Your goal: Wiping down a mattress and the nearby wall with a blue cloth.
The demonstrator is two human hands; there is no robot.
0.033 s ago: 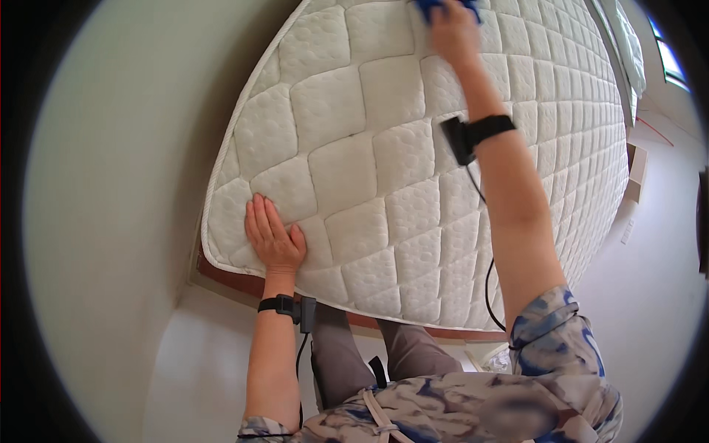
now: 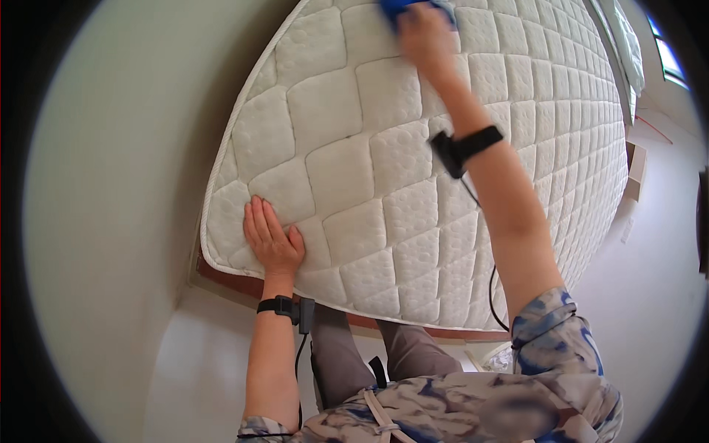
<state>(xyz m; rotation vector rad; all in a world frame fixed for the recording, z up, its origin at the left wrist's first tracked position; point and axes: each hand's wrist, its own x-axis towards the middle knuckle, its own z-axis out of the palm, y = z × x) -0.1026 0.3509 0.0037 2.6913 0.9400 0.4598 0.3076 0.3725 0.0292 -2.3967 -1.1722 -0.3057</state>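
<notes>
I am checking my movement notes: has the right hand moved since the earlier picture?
Yes. Judged against the quilting of the white mattress, the right hand has moved to the left.

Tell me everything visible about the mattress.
The mattress is off-white, with bumpy, fabric-like panels quilted in a diamond grid and pale piping along its edge. It lies flat on a reddish-brown base, beside a wall. The left hand rests on its near left part; the right hand holds something blue over its far part, too blurred to confirm contact.
</notes>
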